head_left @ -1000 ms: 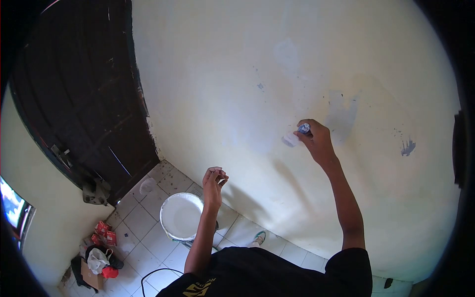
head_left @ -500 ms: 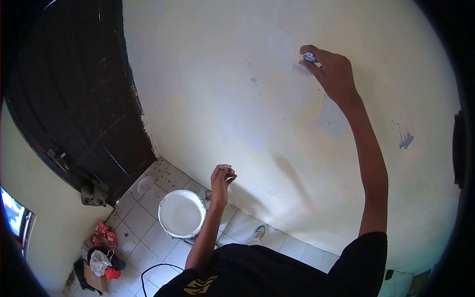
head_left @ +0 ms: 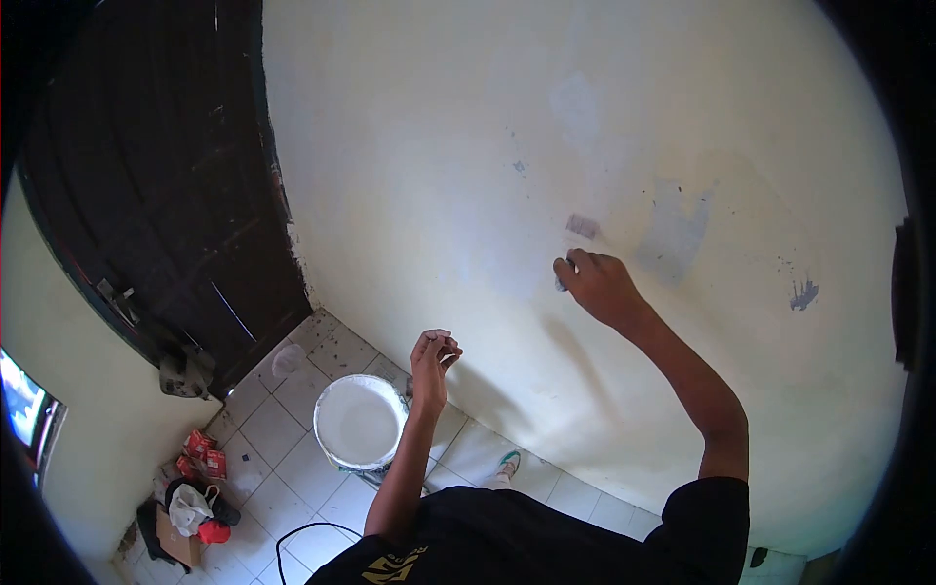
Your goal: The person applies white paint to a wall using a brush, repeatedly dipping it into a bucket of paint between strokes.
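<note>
Your right hand grips a brush at the wall, its broad end just above your grip and its long axis slanting upward, while your left hand, curled, contents unclear, hangs well apart near the bucket.

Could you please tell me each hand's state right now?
Left hand: loosely curled; can't tell if holding anything.
Right hand: closed, holding a brush-like tool.

Room is free along the wall above the left hand; a bucket obstructs below.
</note>
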`<state>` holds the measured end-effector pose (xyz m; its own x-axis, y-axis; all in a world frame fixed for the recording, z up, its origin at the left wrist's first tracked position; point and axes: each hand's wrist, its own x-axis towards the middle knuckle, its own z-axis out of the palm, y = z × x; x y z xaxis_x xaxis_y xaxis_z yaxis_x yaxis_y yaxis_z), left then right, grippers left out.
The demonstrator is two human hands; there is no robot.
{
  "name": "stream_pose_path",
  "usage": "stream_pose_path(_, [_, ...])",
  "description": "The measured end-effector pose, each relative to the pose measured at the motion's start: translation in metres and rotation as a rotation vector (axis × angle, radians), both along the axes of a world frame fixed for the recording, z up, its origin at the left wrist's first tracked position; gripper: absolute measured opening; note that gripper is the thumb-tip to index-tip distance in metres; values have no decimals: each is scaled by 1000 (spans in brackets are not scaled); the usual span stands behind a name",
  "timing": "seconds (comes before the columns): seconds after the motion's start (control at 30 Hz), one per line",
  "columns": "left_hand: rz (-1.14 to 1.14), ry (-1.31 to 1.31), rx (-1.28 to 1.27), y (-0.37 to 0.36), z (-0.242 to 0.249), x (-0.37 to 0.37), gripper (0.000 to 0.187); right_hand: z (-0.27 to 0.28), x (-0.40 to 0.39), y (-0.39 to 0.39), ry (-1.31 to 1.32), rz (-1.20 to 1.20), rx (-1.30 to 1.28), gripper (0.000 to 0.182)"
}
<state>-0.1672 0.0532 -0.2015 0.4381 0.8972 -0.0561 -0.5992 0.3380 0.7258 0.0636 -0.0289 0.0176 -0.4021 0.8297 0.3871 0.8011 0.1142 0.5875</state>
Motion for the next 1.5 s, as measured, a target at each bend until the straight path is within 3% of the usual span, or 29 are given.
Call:
stream_pose_path(0.13, [-23, 9, -29, -1, -10, 2, 11, 53, 5, 7, 236, -105, 21, 14])
stream_pose_path(0.2, [-23, 6, -48, -4, -11, 4, 13, 88, 21, 19, 232, 28, 175, 16])
stream_pose_path(0.3, [-34, 9, -40, -10, -9, 4, 12, 132, 7, 15, 262, -9, 214, 16])
stream_pose_path(0.37, [-29, 8, -45, -11, -10, 3, 12, 134, 3, 16, 69, 39, 334, 19])
stream_pose_path(0.47, [-15, 9, -51, -11, -12, 1, 13, 105, -2, 16, -90, 123, 430, 18])
stream_pose_path(0.53, [-9, 9, -51, -9, -12, -1, 13, 60, 6, 18, -123, -17, 322, 15])
stream_pose_path(0.6, [3, -10, -35, -7, -11, -4, 13, 8, 16, 16, -58, -2, 177, 14])
stream_pose_path(0.63, [4, -12, -35, -6, -10, -5, 13, -21, 16, 13, -156, -84, 135, 14])
stream_pose_path(0.73, [13, -15, -28, -4, -6, -6, 13, -74, 9, 6, -141, 6, 81, 14])
stream_pose_path(0.77, [13, -15, -29, -4, -6, -6, 13, -80, 9, 2, -23, -19, 22, 15])
stream_pose_path(0.83, [10, -13, -25, -3, -8, -5, 13, -66, 2, -5, 95, -46, -33, 16])
stream_pose_path(1.0, [-11, 0, -35, -5, -11, -1, 9, -1, 4, -25, 500, 30, 351, 17])
stream_pose_path(1.1, [-16, -6, -33, -7, -13, 2, 9, -27, 20, -28, 466, -30, 462, 16])
stream_pose_path(1.23, [-17, 14, -52, -9, -11, 5, 10, -114, 26, -16, 359, -73, 263, 18])
stream_pose_path(1.3, [-26, -14, -31, -9, -10, 7, 10, -126, 18, -12, 415, -83, 188, 18])
stream_pose_path(1.43, [-29, 9, -19, -10, -6, 8, 10, -74, 10, -27, 729, -62, 197, 17])
stream_pose_path(1.5, [-35, 13, -22, -11, -7, 8, 10, -45, 12, -34, 713, -1, 337, 17])
